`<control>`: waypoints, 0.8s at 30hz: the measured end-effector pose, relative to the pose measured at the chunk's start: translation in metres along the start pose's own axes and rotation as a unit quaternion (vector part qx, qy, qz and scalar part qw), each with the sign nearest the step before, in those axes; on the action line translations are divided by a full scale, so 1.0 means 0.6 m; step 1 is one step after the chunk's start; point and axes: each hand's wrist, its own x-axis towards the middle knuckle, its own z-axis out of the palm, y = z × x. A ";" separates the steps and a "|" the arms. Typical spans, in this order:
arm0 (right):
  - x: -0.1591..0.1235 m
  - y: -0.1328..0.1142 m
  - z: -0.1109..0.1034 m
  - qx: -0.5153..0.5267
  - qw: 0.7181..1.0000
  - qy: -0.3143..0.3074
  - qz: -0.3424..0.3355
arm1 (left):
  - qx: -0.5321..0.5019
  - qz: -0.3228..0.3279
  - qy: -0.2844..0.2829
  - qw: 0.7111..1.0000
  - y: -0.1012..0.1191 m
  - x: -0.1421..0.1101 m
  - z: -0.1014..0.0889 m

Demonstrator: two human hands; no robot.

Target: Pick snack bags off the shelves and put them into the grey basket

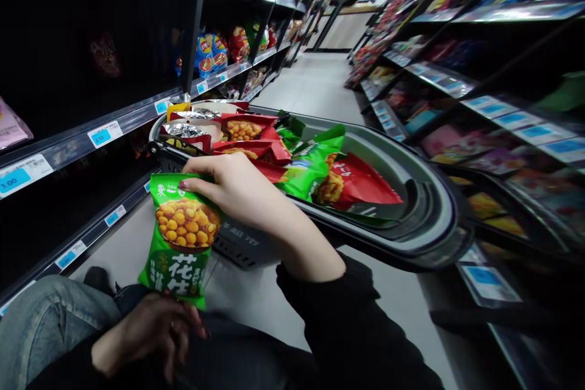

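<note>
The right hand grips the top edge of a green snack bag, thumb and fingers pinching the upper seal so that the bag hangs upright with its printed front toward the camera. The bag is in the air just outside the near left rim of a grey shopping basket, in front of the lowest left shelf. The left hand is lower, near the person's knee; its fingers curl loosely under the bottom edge of the same bag and seem to touch it, probably to steady it, but I cannot tell if they really clamp it. Inside the basket many packets lie flat and overlapping: red bags toward the right side, more green bags in the middle, and silver-lined packets at the far left corner, likely stacked so to fit the space. The left shelf behind the bag looks dark and mostly bare, with blue price tags along its front edge. Across the aisle, the right shelves carry blurred colourful goods.
</note>
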 end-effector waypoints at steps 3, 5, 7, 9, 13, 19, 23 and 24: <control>0.004 0.014 0.001 0.022 1.000 -0.011 0.003 | 0.149 0.098 0.081 0.981 0.011 0.000 0.003; 0.008 0.024 0.002 0.063 0.998 -0.028 -0.004 | 0.205 0.128 0.124 0.962 0.010 0.000 0.002; 0.010 0.031 0.004 0.123 0.991 -0.043 -0.011 | 0.233 0.141 0.166 0.948 0.002 0.002 -0.002; 0.012 0.034 0.004 0.199 0.978 -0.060 -0.011 | 0.241 0.146 0.207 0.937 -0.009 0.005 -0.007; 0.011 0.028 0.004 0.331 0.937 -0.110 0.000 | 0.244 0.149 0.247 0.926 -0.024 0.005 -0.017; 0.016 0.033 0.009 0.378 0.916 -0.127 0.045 | 0.299 0.133 0.192 0.925 -0.008 -0.016 -0.003; 0.022 0.047 0.018 0.352 0.925 -0.122 0.074 | 0.288 0.142 0.169 0.932 -0.003 -0.020 0.005; 0.023 0.050 0.021 0.336 0.931 -0.118 0.077 | 0.278 0.152 0.160 0.935 -0.003 -0.021 0.006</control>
